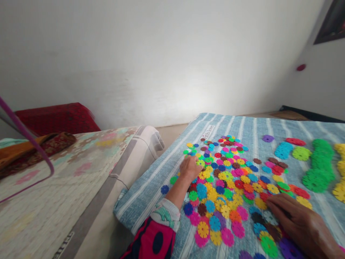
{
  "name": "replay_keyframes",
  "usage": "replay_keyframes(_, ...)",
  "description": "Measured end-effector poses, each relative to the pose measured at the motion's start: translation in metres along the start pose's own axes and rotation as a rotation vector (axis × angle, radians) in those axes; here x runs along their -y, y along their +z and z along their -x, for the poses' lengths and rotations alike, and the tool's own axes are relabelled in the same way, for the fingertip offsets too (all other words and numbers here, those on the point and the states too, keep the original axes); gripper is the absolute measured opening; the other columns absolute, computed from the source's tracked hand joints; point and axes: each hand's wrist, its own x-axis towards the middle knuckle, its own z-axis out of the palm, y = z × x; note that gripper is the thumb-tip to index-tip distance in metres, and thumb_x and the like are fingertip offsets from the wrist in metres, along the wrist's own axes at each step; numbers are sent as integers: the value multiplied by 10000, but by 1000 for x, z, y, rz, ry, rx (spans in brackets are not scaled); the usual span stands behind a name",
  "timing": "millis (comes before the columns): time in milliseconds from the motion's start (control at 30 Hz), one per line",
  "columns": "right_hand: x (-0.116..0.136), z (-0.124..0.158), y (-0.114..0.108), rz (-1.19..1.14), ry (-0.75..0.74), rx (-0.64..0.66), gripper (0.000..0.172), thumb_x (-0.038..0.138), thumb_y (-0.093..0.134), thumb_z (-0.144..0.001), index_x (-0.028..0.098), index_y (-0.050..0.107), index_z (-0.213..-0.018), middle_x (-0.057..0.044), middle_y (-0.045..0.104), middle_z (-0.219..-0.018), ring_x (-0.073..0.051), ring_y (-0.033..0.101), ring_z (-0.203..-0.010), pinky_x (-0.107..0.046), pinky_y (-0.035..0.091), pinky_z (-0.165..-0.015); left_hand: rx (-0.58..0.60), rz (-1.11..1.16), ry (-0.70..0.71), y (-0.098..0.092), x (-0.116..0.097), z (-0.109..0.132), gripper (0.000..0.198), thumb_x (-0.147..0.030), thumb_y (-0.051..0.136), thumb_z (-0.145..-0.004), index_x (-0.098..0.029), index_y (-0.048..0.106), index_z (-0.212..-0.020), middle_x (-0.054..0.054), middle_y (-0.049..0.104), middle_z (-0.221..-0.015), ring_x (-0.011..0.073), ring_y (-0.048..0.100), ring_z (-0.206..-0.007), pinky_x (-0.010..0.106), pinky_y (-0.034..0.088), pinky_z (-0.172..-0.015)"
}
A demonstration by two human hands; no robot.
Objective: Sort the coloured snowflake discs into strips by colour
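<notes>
A spread of several flat, flower-shaped plastic discs (229, 180) in many colours lies on a blue striped cloth (161, 172). My left hand (190, 168) reaches to the far left edge of the spread, fingers curled down onto the discs there; what they pinch is hidden. My right hand (296, 219) rests flat on discs at the near right, fingers stretched toward the left. Sorted groups lie to the right: green discs (319, 169), light blue discs (283, 150), a red stack (295, 141) and yellow discs (340, 183).
The cloth covers a low surface whose left edge drops to a floor gap. Left of it lies a patterned mattress (54, 194) with a red pillow (56, 118) and a purple strap (24, 133). A white wall stands behind.
</notes>
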Motion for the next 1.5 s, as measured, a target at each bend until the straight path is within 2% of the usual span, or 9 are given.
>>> replay_keyframes(400, 4, -3, -3, -21, 51, 50, 292, 400, 444, -902, 252, 696, -897, -21, 712, -907, -169, 688, -802, -230, 555, -651, 19, 79, -24, -1, -1, -7, 237, -287, 702, -632, -200, 648, -846, 27, 687, -902, 181, 619, -821, 228, 420, -638)
replay_keyframes(600, 4, -2, -2, -16, 45, 50, 266, 378, 454, -905, 244, 684, -914, -29, 706, -924, -168, 681, -826, -230, 547, -668, -52, 189, -25, 4, 3, -8, 172, -155, 652, -628, -181, 602, -790, 8, 663, -762, 160, 606, -726, 223, 405, -590)
replay_keyframes(833, 6, -4, -4, -9, 33, 56, 273, 367, 449, -912, 240, 689, -880, -29, 707, -917, -175, 681, -841, -235, 544, -670, -134, 374, 41, 4, 2, -7, 14, -171, 580, -710, -175, 573, -722, -18, 640, -719, 116, 610, -708, 189, 449, -640)
replay_keyframes(933, 8, -5, -6, -22, 40, 35, 261, 351, 458, -908, 236, 690, -875, -30, 711, -906, -173, 684, -833, -229, 543, -680, -193, 568, 75, 3, -3, -2, 23, -163, 586, -702, -164, 565, -712, -15, 624, -702, 110, 603, -680, 189, 467, -654)
replay_keyframes(1000, 10, -6, -7, -40, 42, 13, 247, 343, 467, -904, 233, 686, -877, -25, 713, -894, -165, 685, -812, -227, 542, -696, -171, 708, 124, 2, -10, 4, 22, -153, 586, -691, -160, 567, -700, -17, 613, -674, 108, 591, -645, 190, 469, -628)
replay_keyframes(1167, 19, -9, -9, -88, 30, -96, 217, 340, 486, -894, 220, 667, -892, -35, 716, -899, -172, 679, -838, -246, 543, -735, 52, 800, 374, 3, -38, 35, 42, -159, 574, -709, -155, 591, -670, -27, 584, -617, 94, 537, -587, 186, 433, -575)
replay_keyframes(1267, 29, -11, -11, -176, 75, -135, 218, 364, 530, -873, 205, 656, -953, -46, 715, -890, -167, 675, -745, -240, 553, -646, 133, 809, 537, 6, -55, 55, 52, -124, 583, -699, -146, 623, -674, -23, 582, -617, 87, 510, -575, 184, 404, -554)
replay_keyframes(1367, 41, -13, -13, -326, 175, -78, 249, 378, 579, -846, 205, 645, -1012, -40, 715, -877, -147, 655, -653, -208, 535, -530, 178, 801, 654, 8, -67, 71, 61, -96, 605, -694, -141, 645, -681, -23, 583, -612, 80, 500, -564, 182, 384, -544)
replay_keyframes(1500, 51, -15, -14, -462, 204, 38, 190, 373, 560, -859, 233, 683, -899, 0, 693, -739, -130, 624, -606, -198, 516, -537, 208, 810, 751, 11, -74, 82, 67, -83, 615, -711, -134, 659, -705, -9, 617, -644, 85, 535, -585, 185, 405, -566)
